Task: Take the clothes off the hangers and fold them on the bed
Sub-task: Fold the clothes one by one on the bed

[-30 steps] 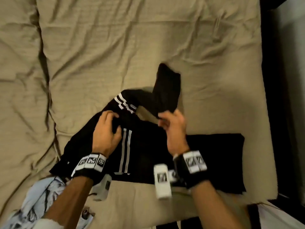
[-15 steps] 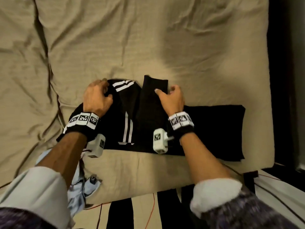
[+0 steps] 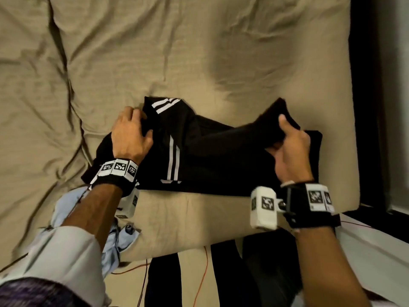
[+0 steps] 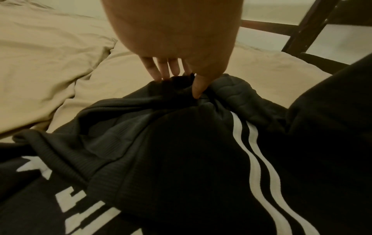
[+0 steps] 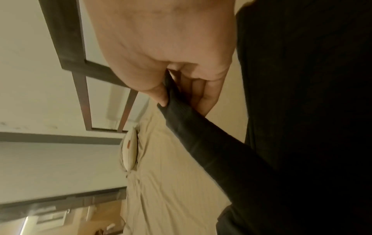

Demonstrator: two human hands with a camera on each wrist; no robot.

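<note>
Head view shows a black jacket point(image 3: 199, 151) with white stripes lying on the beige bed point(image 3: 199, 52) near its front edge, partly folded, with a further black folded garment point(image 3: 314, 156) under its right end. The left hand point(image 3: 130, 138) is bunched on the jacket's upper left corner beside the shoulder stripes, fingers curled into the cloth; the left wrist view confirms a pinch of gathered fabric between thumb and fingers point(image 4: 161, 70). The right hand point(image 3: 290, 142) is closed on a black sleeve point(image 3: 254, 131), which is lifted clear of the jacket's right side; the right wrist view shows the sleeve end clamped between thumb and fingers point(image 5: 201, 89). The jacket is judged light, soft and limp, likely a little slick, so it will sag and slide unless held at seams, cuffs or shoulders. Compared with half a second earlier, the sleeve, then laid up the middle of the jacket, has been drawn out to the right and raised, while the left hand has stayed at the jacket's shoulder. A pale blue garment point(image 3: 66, 207) lies at the bed's edge, left of the jacket.
</note>
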